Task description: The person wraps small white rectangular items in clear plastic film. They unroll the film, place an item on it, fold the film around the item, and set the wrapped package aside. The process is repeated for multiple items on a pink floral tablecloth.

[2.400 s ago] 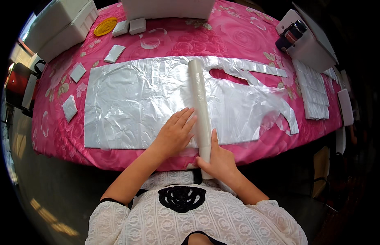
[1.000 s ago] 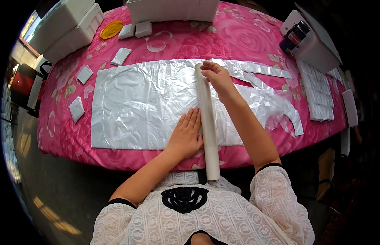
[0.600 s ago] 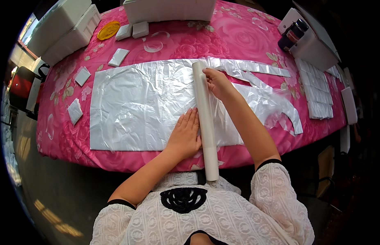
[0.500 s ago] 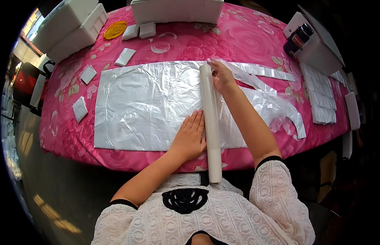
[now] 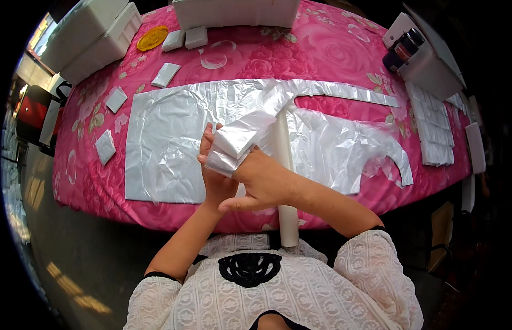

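Observation:
A thin, shiny white plastic apron [image 5: 162,148] lies spread flat, its straps and neck cut-out toward the right. Across it, running toward my body, lies a long pale tube [image 5: 289,225]. My right hand [image 5: 264,184] reaches left over the tube with a folded, lifted part of the film [image 5: 242,132]; the film hides its fingers, while the thumb sticks out. Just left of it, my left hand [image 5: 216,179] is raised, fingers up and apart, against the film's edge. Whether the left fingers also grip the film is hidden.
Several small folded white packets [image 5: 116,99] lie along the left and far side, near a yellow round item [image 5: 152,38]. White foam boxes [image 5: 237,14] stand at the back. On the right are rows of folded packets [image 5: 432,126] and a dark bottle [image 5: 403,49]. A pink floral cloth [image 5: 278,58] covers the table.
My right hand has swung left and nearer from the tube's far end, bringing film over the tube. My left hand has lifted off the apron and turned fingers up.

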`<state>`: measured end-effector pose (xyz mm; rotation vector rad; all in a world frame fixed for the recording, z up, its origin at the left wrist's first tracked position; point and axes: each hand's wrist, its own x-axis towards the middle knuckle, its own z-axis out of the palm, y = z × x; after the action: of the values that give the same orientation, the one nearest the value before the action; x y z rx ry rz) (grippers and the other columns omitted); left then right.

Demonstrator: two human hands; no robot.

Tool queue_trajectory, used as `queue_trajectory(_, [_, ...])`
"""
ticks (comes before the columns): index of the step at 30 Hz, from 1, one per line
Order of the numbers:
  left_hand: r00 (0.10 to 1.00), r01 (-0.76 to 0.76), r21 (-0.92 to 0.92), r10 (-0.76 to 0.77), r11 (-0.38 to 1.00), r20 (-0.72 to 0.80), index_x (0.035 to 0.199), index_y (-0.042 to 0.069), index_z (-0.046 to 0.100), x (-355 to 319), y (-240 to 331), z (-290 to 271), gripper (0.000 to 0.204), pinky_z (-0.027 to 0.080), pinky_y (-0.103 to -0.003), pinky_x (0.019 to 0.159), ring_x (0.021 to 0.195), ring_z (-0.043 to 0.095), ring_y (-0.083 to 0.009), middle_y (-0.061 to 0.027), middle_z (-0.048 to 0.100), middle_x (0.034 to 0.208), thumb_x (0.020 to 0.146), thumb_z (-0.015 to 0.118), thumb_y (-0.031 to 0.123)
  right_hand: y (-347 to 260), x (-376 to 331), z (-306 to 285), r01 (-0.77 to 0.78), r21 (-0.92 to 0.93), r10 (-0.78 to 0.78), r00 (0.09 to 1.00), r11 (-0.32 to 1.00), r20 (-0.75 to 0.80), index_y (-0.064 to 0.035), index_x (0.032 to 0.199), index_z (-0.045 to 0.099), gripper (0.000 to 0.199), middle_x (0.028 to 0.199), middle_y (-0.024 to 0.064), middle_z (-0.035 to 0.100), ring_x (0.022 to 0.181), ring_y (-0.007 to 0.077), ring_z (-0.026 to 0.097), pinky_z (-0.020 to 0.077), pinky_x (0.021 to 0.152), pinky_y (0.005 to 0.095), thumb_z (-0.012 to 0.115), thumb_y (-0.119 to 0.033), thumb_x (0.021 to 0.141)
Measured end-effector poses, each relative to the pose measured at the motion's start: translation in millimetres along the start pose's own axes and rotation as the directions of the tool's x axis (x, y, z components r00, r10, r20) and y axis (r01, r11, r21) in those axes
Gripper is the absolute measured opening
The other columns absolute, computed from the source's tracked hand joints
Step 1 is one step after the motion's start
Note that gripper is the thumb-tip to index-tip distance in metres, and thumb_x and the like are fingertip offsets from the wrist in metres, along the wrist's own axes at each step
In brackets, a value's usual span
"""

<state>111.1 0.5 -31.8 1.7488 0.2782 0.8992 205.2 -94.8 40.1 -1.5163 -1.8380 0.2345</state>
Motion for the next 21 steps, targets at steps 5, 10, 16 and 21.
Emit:
queue_trajectory(5, [0.991, 0.045, -0.385, -0.090, 0.922, -0.099, 0.131, -0.001, 0.033, 15.3, 22.8, -1.4, 0.054, 0.040, -0.034, 0.094, 0.108, 0.050, -0.0199, -0.0157, 0.045, 0.123, 0.088, 0.055, 0.024, -8.0, 0.0, 1.1, -0.015, -0.027, 0.015, 1.000, 1.000, 0.015, -0.0080, 0.137, 0.032, 0.084, 0.146, 0.0225, 0.014, 0.134, 0.0431, 0.011, 0.0152, 0.107, 0.0495, 0.056, -0.058, 0.075])
queue_trajectory(10, [0.961, 0.087, -0.425, -0.188, 0.901, -0.201, 0.108, 0.001, 0.054, 28.7, 20.5, -20.2, 0.022, 0.045, -0.028, 0.082, 0.090, 0.056, -0.0145, -0.0089, 0.060, 0.097, 0.088, 0.050, 0.008, -2.9, -10.2, -0.2, -0.147, -0.118, 0.139, 0.988, 0.982, -0.073, -0.0090, 0.140, 0.025, 0.090, 0.146, 0.0241, 0.009, 0.135, 0.0429, 0.006, 0.0132, 0.107, 0.0494, 0.056, -0.061, 0.074])
queue_trajectory(16, [0.895, -0.323, 0.207, 0.227, 0.923, 0.384, 0.078, 0.004, 0.062, 25.6, 30.1, -53.1, 0.013, 0.045, -0.032, 0.076, 0.073, 0.056, -0.0205, -0.0066, 0.059, 0.071, 0.066, 0.060, 0.000, 26.9, -25.4, -29.0, -0.321, -0.064, 0.274, 0.882, 0.945, -0.382, -0.0034, 0.142, 0.014, 0.096, 0.147, 0.0233, 0.006, 0.136, 0.0406, 0.005, 0.0114, 0.108, 0.0476, 0.053, -0.061, 0.078])
queue_trajectory(21, [0.852, -0.334, 0.408, 0.087, 0.850, 0.516, 0.080, 0.007, 0.065, 14.0, 13.9, -82.2, 0.016, 0.045, -0.039, 0.079, 0.061, 0.052, -0.0208, -0.0017, 0.049, 0.053, 0.064, 0.068, 0.008, 99.1, -72.3, -93.4, 0.035, 0.926, 0.927, 0.007, 0.375, -0.375, 0.0013, 0.137, 0.023, 0.074, 0.132, 0.0177, 0.036, 0.123, 0.0259, 0.035, 0.0268, 0.103, 0.0406, 0.034, -0.054, 0.090])
